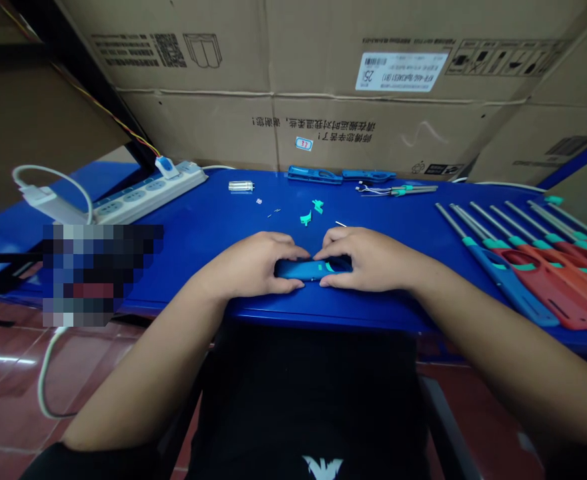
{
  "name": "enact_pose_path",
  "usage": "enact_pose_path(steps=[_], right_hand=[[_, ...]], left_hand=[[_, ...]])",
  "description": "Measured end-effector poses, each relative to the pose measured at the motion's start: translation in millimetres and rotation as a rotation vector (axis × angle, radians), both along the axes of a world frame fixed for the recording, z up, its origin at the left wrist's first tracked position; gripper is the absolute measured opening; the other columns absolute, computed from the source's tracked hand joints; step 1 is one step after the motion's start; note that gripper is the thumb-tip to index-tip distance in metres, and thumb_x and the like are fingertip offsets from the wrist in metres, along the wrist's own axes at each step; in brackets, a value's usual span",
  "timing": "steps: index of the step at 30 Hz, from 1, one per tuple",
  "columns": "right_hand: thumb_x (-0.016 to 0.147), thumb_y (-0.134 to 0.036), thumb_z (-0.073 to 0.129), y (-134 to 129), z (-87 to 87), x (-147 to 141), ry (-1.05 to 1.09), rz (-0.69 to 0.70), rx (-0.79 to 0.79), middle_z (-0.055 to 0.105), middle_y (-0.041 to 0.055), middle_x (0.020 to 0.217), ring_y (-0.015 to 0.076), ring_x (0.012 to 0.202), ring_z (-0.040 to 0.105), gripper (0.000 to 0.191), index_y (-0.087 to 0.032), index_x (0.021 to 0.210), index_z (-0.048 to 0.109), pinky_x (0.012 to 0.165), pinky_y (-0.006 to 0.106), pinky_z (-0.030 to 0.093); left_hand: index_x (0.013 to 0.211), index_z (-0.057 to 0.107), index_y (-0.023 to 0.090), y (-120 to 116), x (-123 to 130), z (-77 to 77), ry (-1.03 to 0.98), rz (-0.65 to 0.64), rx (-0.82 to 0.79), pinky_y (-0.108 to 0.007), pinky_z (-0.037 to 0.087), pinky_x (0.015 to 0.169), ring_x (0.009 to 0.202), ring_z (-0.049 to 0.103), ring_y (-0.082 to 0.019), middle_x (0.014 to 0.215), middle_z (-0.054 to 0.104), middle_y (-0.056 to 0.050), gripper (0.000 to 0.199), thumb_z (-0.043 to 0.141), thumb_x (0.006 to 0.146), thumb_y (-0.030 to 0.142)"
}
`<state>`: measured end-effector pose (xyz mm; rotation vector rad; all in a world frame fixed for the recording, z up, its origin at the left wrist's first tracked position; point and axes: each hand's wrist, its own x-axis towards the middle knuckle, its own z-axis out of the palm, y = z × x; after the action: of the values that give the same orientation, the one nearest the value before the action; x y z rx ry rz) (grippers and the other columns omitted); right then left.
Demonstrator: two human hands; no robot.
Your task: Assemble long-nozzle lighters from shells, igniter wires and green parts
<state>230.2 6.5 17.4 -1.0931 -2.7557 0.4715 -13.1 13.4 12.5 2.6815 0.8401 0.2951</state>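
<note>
Frame center: left hand (266, 265) and right hand (368, 261), fingers pinching blue lighter body (301, 270) (green bits (312, 212) just above).

A person wears a black top (303, 393), its short dark sleeves (98, 463) ending above the elbows. A pale, wing-like emblem (322, 468) with pointed, feathered edges marks the front, seen at the bottom edge of the view. The rest of the visible fabric is plain and dark. Both hands, left (266, 263) and right (368, 260), are bare, without gloves.
</note>
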Motion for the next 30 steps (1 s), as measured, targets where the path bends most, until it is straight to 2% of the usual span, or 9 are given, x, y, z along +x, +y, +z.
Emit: enact_pose_path(steps=[8,14,18,21,25,27,30], right_hand=[[0.083,-0.040,0.074,-0.4,-0.5,-1.0,0.030,0.000,-0.026,0.068,0.0069,0.107,0.0223,0.096,0.064,0.035,-0.021,0.112,0.076,0.089,0.038,0.046],[0.083,-0.044,0.075,-4.6,0.7,-6.8,-0.054,-0.107,-0.062,0.067,0.0066,0.103,0.0245,0.096,0.062,0.038,-0.027,0.117,0.076,0.081,0.037,0.046],[0.082,-0.045,0.076,-3.6,-1.8,-7.7,-0.079,-0.094,-0.018,0.068,0.0076,0.103,0.0251,0.096,0.063,0.041,-0.025,0.117,0.075,0.082,0.037,0.046],[0.079,-0.049,0.077,1.4,3.0,8.0,-0.020,-0.062,-0.017,0.070,0.0083,0.108,0.0248,0.097,0.064,0.047,-0.022,0.117,0.073,0.082,0.036,0.048],[0.089,-0.046,0.063,4.9,16.3,43.7,0.093,-0.140,-0.072,0.073,0.0038,0.091,0.0180,0.081,0.066,0.028,-0.021,0.091,0.076,0.073,0.031,0.049],[0.087,-0.045,0.067,2.5,17.8,54.7,0.077,-0.146,-0.118,0.073,0.0021,0.089,0.0172,0.079,0.066,0.024,-0.023,0.090,0.076,0.071,0.030,0.049],[0.083,-0.039,0.071,-5.2,11.0,54.9,0.036,-0.107,-0.166,0.072,0.0020,0.091,0.0168,0.081,0.065,0.019,-0.023,0.091,0.076,0.072,0.030,0.049]], left_hand=[[0.125,0.067,0.019,-0.5,3.4,-3.1,-0.030,-0.034,0.013,-0.033,0.049,0.088,0.097,0.066,-0.022,0.108,0.071,-0.007,0.043,0.070,0.085,0.032],[0.118,0.073,0.018,-0.6,3.5,-4.8,-0.040,-0.037,-0.024,-0.031,0.049,0.085,0.092,0.065,-0.020,0.102,0.068,-0.007,0.035,0.070,0.087,0.034],[0.120,0.073,0.022,-0.9,2.7,-6.2,-0.055,-0.010,-0.078,-0.030,0.048,0.081,0.089,0.064,-0.018,0.098,0.066,-0.004,0.036,0.072,0.087,0.037],[0.121,0.072,0.023,-1.7,2.3,-7.3,-0.045,0.027,-0.090,-0.030,0.048,0.081,0.088,0.063,-0.018,0.097,0.065,-0.004,0.039,0.074,0.086,0.039],[0.122,0.072,0.023,-2.3,2.3,-9.4,-0.055,0.044,-0.093,-0.030,0.048,0.082,0.091,0.062,-0.018,0.098,0.065,-0.003,0.040,0.073,0.086,0.041],[0.121,0.071,0.022,-2.3,2.0,-9.8,-0.056,0.049,-0.107,-0.031,0.048,0.085,0.093,0.062,-0.018,0.101,0.065,-0.004,0.040,0.073,0.086,0.041],[0.120,0.071,0.022,-2.4,1.7,-8.3,-0.048,0.062,-0.128,-0.030,0.048,0.087,0.096,0.063,-0.018,0.105,0.065,-0.004,0.039,0.074,0.085,0.040]])
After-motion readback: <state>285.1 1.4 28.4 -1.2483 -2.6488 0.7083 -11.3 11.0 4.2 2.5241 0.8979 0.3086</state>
